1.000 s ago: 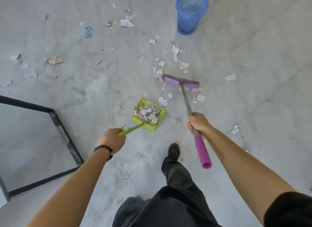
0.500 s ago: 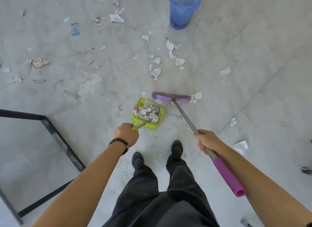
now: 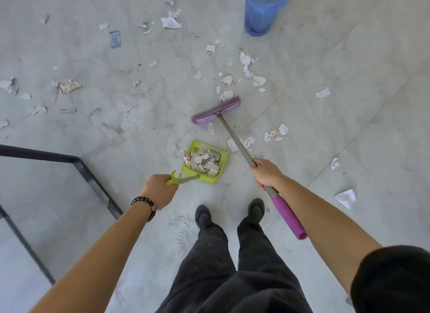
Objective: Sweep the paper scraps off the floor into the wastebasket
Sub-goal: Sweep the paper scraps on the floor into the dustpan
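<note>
Left hand fingers grip the dustpan flat on the floor, right hand fingers wrap the broom, head past scraps to drag in.

Trousers: dark grey-black, loose, wide legs, faded creased cloth. Shoes: a black pair with rounded toes, just past the trouser cuffs. Sleeve: black, short, right of the trousers, on the right upper arm; forearm below it bare. The other arm, left of the trousers, is bare as far as the frame shows. Bracelet: single strand of dark round beads, a few brownish, on the left wrist, up-left of the trousers. Left hand and right hand bare.
</note>
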Action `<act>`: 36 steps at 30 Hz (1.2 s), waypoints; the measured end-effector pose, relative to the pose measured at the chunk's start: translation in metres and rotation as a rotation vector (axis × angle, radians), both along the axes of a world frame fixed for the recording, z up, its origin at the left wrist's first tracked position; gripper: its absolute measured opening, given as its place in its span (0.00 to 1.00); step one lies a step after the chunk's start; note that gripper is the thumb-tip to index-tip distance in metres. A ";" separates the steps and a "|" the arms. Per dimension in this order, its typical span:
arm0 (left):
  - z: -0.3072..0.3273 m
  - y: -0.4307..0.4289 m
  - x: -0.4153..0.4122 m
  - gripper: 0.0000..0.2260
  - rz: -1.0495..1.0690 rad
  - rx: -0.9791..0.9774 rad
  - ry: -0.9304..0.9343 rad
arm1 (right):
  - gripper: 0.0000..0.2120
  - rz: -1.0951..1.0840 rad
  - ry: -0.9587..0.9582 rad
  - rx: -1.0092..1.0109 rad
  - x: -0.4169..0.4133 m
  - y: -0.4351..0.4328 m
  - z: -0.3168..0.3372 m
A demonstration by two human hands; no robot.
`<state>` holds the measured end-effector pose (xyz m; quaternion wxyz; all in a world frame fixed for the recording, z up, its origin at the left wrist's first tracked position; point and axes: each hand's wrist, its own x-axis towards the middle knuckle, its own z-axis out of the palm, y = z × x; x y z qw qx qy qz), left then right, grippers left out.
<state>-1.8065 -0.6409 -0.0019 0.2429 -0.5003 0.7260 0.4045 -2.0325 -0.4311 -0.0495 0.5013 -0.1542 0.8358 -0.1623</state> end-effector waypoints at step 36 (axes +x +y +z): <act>-0.019 0.054 -0.125 0.07 -0.388 -0.062 -0.088 | 0.15 -1.003 -0.409 -0.047 -0.003 0.126 0.026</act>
